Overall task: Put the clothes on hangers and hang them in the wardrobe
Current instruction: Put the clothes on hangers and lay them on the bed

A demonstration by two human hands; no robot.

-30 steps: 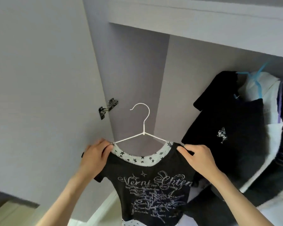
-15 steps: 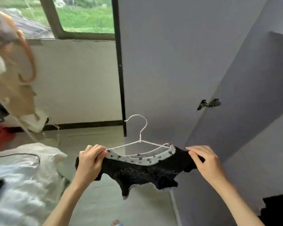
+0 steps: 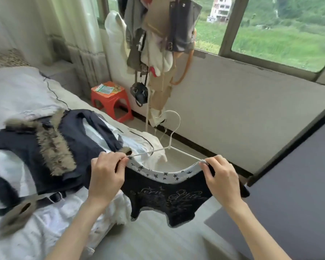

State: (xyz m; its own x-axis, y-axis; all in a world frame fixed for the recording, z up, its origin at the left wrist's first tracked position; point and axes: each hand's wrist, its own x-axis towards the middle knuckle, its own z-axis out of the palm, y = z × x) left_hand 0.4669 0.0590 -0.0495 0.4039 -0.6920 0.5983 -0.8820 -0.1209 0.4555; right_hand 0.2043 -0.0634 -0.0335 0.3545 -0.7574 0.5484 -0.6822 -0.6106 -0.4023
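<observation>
A black T-shirt (image 3: pixel 169 199) with a white star-print collar and pale lettering hangs on a thin white wire hanger (image 3: pixel 170 145). My left hand (image 3: pixel 106 175) pinches the shirt's left shoulder at the hanger's end. My right hand (image 3: pixel 221 177) pinches the right shoulder at the other end. The shirt is held out tilted toward flat above the floor, beside the bed. A dark jacket with a fur-trimmed hood (image 3: pixel 51 147) lies on the bed (image 3: pixel 17 94) to the left. The grey wardrobe door (image 3: pixel 298 175) stands at the right.
A red plastic stool (image 3: pixel 111 98) stands by the wall beyond the bed. Bags and clothes (image 3: pixel 158 38) hang from a rack in front of the window (image 3: pixel 270 30). A curtain (image 3: pixel 71 34) hangs at the back left.
The view has swung left from the wardrobe interior to the bed and window. Both hands keep their hold on the shirt's shoulders, and the shirt has tilted from hanging upright to nearly flat.
</observation>
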